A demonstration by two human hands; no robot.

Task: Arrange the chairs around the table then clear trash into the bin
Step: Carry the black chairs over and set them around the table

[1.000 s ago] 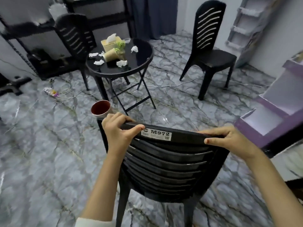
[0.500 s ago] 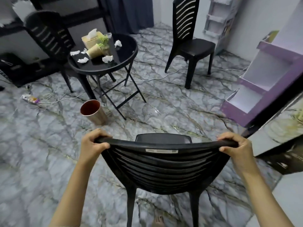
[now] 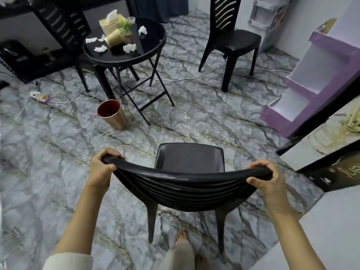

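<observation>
Grey marble-pattern floor (image 3: 58, 152). Black slatted plastic chair (image 3: 190, 160) stands on it in the foreground, well apart from the round black folding table (image 3: 155, 49). Copper metal bin (image 3: 115, 117) on the floor just beside the table legs. Left hand (image 3: 102, 168) and right hand (image 3: 266, 182) each grasp a top backrest corner, fingers curled over. Crumpled white tissues (image 3: 129, 47) on the tabletop.

A purple-and-white shelf unit (image 3: 300, 87) is seen ahead and to the right of the grip, and a narrow pale shelf (image 3: 259, 16) is set in the corner beyond it. Far ahead and to the left, a tan tissue box (image 3: 110, 24) and a small green plant (image 3: 125, 24) are placed just beside each other. A power strip (image 3: 39, 96) with loose white cables (image 3: 62, 94) is laid on the grey marble floor (image 3: 58, 152), well left of the grip and ahead of it.
</observation>
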